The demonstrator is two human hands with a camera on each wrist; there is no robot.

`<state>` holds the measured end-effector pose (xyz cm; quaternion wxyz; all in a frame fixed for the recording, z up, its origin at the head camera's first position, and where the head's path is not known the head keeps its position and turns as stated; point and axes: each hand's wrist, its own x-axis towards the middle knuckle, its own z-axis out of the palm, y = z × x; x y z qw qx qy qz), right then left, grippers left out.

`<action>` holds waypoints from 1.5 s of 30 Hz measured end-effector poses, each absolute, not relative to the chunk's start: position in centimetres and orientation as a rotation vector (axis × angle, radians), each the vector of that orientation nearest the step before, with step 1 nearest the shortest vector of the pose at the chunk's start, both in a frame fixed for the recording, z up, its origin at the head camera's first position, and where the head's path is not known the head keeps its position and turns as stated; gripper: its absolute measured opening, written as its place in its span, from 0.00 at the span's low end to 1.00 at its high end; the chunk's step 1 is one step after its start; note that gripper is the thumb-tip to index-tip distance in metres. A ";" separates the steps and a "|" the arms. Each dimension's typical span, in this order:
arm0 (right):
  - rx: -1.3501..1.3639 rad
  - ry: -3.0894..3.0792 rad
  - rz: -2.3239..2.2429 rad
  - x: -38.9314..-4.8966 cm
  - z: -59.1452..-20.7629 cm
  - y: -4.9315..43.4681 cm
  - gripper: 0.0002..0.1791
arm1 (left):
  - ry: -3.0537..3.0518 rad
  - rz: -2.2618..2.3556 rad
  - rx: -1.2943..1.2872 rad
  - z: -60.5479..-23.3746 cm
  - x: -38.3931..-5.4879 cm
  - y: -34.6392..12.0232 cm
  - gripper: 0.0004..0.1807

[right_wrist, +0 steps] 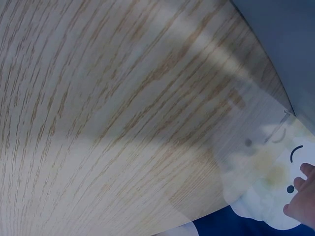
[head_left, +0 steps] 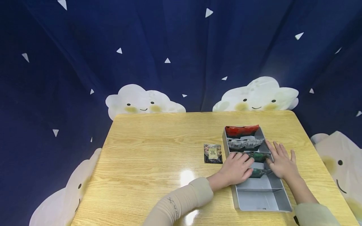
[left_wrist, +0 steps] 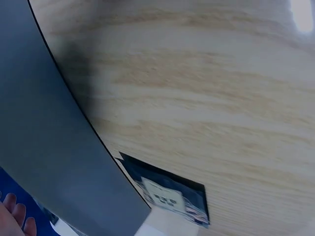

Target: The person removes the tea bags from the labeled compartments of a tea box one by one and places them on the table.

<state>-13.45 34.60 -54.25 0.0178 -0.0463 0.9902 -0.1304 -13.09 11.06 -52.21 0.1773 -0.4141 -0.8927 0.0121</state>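
A grey divided box [head_left: 258, 201] stands lengthwise on the table, with flat packets upright in its far and middle compartments. My left hand [head_left: 237, 168] reaches over the box's left wall, fingers spread and loosely bent beside a dark green packet [head_left: 258, 156]. The thumb is near a second green packet [head_left: 256, 173]; whether it touches cannot be made out. My right hand [head_left: 282, 163] lies over the right wall, fingers spread and fairly straight, its thumb reaching inside near the packets' right ends. Both wrist views show only fingertips past the grey walls.
A black packet with a pale label [head_left: 212, 153] lies flat on the table, left of the box. Red packets [head_left: 241, 131] and silver-grey packets [head_left: 244, 144] stand in the far compartments. The wooden table [head_left: 150, 150] ends at a dark blue curtain [head_left: 181, 62].
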 end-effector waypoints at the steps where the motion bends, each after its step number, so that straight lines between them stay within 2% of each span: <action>1: -0.142 3.076 -0.403 -13.4 -54.2 34.6 0.42 | -2.520 0.045 -1.192 -52.3 -12.9 11.3 0.20; 8: -0.131 3.063 -0.394 -13.4 -53.9 34.4 0.42 | -2.479 0.121 -1.282 -53.1 -12.4 12.0 0.18; 24: -0.139 3.075 -0.399 -13.5 -54.3 34.7 0.43 | -2.564 0.222 -1.268 -53.4 -12.2 13.1 0.13; 45: -0.139 3.087 -0.398 -13.4 -54.2 34.6 0.42 | -2.591 0.202 -1.313 -53.0 -12.0 12.7 0.14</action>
